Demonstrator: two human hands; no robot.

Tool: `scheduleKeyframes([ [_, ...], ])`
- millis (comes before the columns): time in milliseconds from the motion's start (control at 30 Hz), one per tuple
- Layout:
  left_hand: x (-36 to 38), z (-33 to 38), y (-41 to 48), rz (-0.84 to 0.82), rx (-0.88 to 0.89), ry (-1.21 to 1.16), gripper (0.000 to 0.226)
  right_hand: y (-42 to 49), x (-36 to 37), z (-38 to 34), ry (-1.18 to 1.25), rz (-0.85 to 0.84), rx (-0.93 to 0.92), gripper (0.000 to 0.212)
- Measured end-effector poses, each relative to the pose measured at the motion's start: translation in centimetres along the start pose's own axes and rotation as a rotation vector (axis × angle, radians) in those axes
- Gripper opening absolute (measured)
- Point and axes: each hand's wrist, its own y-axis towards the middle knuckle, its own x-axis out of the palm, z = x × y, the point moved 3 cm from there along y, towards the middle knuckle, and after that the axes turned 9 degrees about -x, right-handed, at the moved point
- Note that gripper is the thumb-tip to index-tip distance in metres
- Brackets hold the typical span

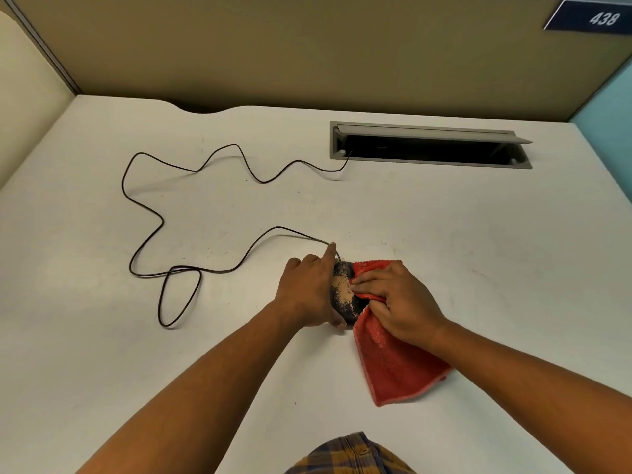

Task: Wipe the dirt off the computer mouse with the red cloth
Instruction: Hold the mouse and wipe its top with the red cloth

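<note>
Head view. White desk (102, 336), beige partition behind, blue number plate (593, 15) reading 438 at upper right.

Containers: one cable tray (431, 145) recessed in the desktop, far right of centre, its grey lid tilted up. Interior dark; contents cannot be made out. The black cable (143, 206) enters at the tray's left end, then wanders in loose loops over the left half of the desk and comes back to the mouse.

Computer mouse (345, 292), black, sits on the desk at centre, between the two hands. Tan, sandy dirt covers its top on the left side.

Left hand (307, 295) cupped against the mouse's left flank, thumb at the near end, index finger stretched forward along the cable's exit. Clamped on the mouse.

Right hand (396, 302) just right of the mouse, fingers curled and closed on the red cloth (393, 364), fingertips pressing a fold of it onto the mouse's right side. The rest of the cloth trails back and right, flat on the desk, below the wrist.

Plaid fabric at the bottom edge.
</note>
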Motion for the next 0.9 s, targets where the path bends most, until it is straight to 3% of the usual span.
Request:
scheduleKeyframes([
  [400, 0.1, -0.1, 0.0, 0.0, -0.007, -0.025, 0.145, -3.5, 0.1, -1.6, -0.072, 0.0, -0.072, 0.034],
  [533, 0.2, -0.1, -0.1, 0.004, -0.012, -0.029, 0.145, -3.0, -0.2, -1.3, -0.068, 0.054, -0.02, 0.038],
  [733, 0.1, -0.1, -0.1, 0.003, -0.012, -0.037, 0.145, -4.2, 0.4, -2.0, -0.121, -0.025, -0.103, 0.037],
  [900, 0.2, -0.2, -0.1, 0.009, -0.011, -0.039, 0.145, -3.4, 0.0, -1.9, -0.133, 0.033, -0.079, 0.036],
])
